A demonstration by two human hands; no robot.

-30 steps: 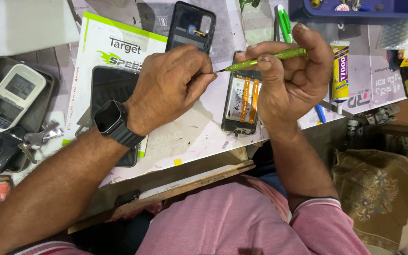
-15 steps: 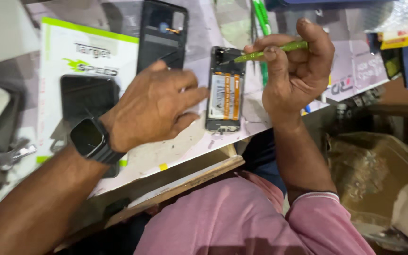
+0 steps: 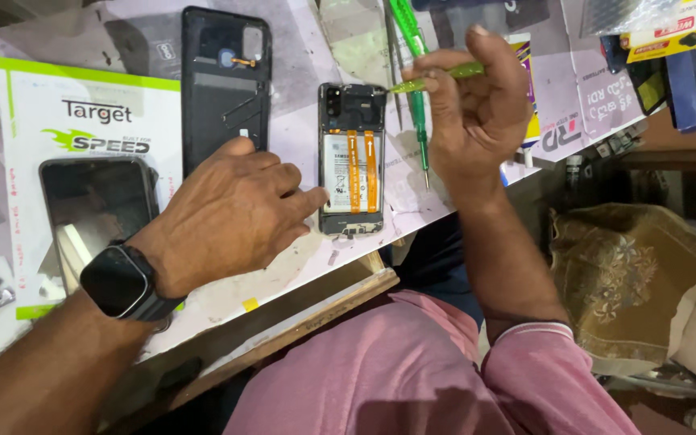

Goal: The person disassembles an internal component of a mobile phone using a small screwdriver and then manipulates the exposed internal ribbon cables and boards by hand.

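1. The opened phone [image 3: 351, 161] lies flat on the worktable [image 3: 300, 266], near its front edge, back side up, with the cover off. Its battery and 2 orange ribbon strips running lengthwise are exposed.
2. The right hand [image 3: 477, 113] is closed around a green screwdriver [image 3: 437, 76], pinched between thumb and fingers. The tip of the tool meets the top right corner of the opened phone.
3. The left hand [image 3: 231, 213] rests palm down on the worktable just left of the opened phone. Its fingers are loosely curled, and the fingertips touch the left edge of the phone. It grips nothing.
4. A black smartwatch [image 3: 122, 282] sits on the left wrist.
5. A black back cover [image 3: 225, 80] lies inner side up, above the left hand and to the left of the opened phone, apart from it.
6. A second green screwdriver [image 3: 414, 105] lies on the worktable just right of the opened phone, pointing toward the front edge.
7. A white and green printed sheet [image 3: 82, 105] lies at the left, with a dark screen panel [image 3: 94, 209] resting on it beside the left wrist.
8. Small boxes [image 3: 670, 48] are stacked at the far right of the worktable.
9. A brown patterned cloth [image 3: 630, 274] lies below the table edge at the right, beside the pink sleeve [image 3: 541, 362].
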